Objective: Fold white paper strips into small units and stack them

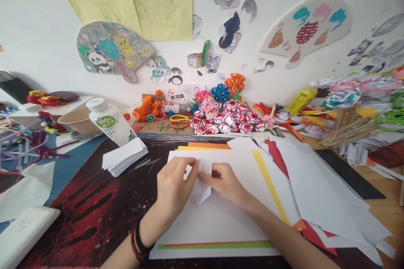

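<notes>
Between my two hands is a small piece of white paper [204, 191], folded, with one corner pointing down. My left hand [175, 183] pinches its upper left edge between thumb and fingertips. From the other side, my right hand [225, 180] grips the paper with the thumb in front and the fingers curled. Both hands hover over a stack of white sheets [233, 222] lying on the dark table mat. Part of the folded paper is hidden behind my fingers.
At left stand a pile of white paper strips [124, 155] and a white bottle [110, 122]. Red-and-white paper flowers [232, 117] line the back. Loose white sheets [328, 193] and a yellow strip [269, 185] lie at right. A white box-like object [28, 235] sits front left.
</notes>
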The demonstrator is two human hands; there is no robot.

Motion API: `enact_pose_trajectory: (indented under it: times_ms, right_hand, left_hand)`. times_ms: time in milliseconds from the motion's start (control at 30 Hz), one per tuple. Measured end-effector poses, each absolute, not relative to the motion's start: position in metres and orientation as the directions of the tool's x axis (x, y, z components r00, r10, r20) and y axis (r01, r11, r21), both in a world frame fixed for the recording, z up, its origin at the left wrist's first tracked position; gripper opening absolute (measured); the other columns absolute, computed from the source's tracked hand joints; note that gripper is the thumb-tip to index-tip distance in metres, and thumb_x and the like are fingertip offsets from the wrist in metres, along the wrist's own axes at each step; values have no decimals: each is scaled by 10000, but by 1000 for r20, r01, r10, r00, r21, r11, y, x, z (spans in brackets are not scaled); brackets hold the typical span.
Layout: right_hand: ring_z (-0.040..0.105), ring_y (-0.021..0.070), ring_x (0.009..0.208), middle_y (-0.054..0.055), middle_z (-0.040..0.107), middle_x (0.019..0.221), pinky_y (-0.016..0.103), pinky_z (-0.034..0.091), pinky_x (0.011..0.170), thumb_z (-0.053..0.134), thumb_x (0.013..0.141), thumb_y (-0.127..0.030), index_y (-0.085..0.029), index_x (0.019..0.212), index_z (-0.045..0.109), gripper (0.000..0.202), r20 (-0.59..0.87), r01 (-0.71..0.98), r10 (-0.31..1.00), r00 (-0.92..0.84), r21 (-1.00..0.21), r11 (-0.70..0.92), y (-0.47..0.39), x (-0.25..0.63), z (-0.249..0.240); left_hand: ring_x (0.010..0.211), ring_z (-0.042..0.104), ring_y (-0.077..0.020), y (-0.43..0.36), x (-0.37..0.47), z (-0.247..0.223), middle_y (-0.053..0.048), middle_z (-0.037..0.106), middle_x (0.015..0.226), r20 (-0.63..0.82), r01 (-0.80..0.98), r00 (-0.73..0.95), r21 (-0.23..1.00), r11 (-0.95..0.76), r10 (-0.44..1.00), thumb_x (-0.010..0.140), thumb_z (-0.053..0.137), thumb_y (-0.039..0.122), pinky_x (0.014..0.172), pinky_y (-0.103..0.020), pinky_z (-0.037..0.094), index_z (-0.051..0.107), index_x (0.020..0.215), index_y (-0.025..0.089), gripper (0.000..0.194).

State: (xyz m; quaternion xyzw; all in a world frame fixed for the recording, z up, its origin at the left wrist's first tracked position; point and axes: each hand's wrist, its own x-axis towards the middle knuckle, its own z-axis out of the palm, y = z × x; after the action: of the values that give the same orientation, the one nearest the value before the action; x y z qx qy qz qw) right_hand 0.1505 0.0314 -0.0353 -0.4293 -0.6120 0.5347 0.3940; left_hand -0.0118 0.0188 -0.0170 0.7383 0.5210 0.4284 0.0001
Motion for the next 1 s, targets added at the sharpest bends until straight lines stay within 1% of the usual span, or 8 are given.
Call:
enact_pose_trajectory:
  times_ms: [100,200,333,433,500,600,700,1000]
  right_hand:
    - [371,101,547,-28,393,574,220,296,480,625,785,-466,-155,590,501,388,26,115,952,-305,-991,64,32,150,-36]
    - [345,99,552,-31,363,578,223,267,479,610,801,-456,-158,584,473,394,49,169,958,-282,-981,100,34,153,-36]
    - [345,102,555,-33,366,569,229,270,495,592,822,-419,-158,584,473,373,82,242,962,-261,-959,147,38,158,-36]
    - [399,113,574,-20,440,603,232,313,522,567,843,-402,-155,643,526,321,76,252,954,-290,-955,153,38,160,-34]
    - [424,119,585,-15,467,619,234,333,536,555,853,-404,-158,663,542,311,83,252,946,-313,-953,167,38,160,-32]
    - [424,117,578,-19,465,612,232,333,532,546,861,-408,-163,657,539,319,113,253,940,-321,-946,200,37,162,-29]
    - [408,108,569,-25,454,601,226,317,522,563,855,-386,-163,628,538,320,158,252,932,-326,-936,247,38,163,-26]
    - [442,116,604,-10,524,645,229,333,538,596,831,-368,-138,713,625,260,76,216,930,-360,-963,162,37,164,-28]
  left_hand:
    - [677,585,-178,19,-16,-24,-35,728,822,647,785,210,335,-521,733,847,587,199,656,-294,383,706,905,262,147]
    - [743,603,-197,20,-16,-22,-28,734,979,628,741,255,362,-566,735,837,609,204,699,-316,397,720,984,318,215]
    - [861,612,-210,25,-12,-10,-44,719,965,525,558,161,650,-516,836,852,608,249,760,-316,443,728,934,268,146]
    - [806,612,-189,31,-13,-6,-48,703,872,307,325,81,891,-316,948,843,622,311,700,-287,459,707,818,211,133]
    - [766,601,-173,34,-14,-6,-43,686,841,164,167,74,970,-174,984,810,659,337,683,-275,464,685,806,192,147]
    - [747,587,-158,35,-14,-6,-38,663,832,26,66,102,997,-33,994,768,698,352,647,-254,454,667,844,182,189]
    - [724,584,-152,34,-13,-5,-32,658,804,-47,86,142,996,35,989,751,708,367,615,-242,439,666,848,181,214]
    - [782,616,-194,33,-13,-7,-65,699,872,-62,81,118,995,52,991,737,716,345,719,-304,468,710,800,161,195]
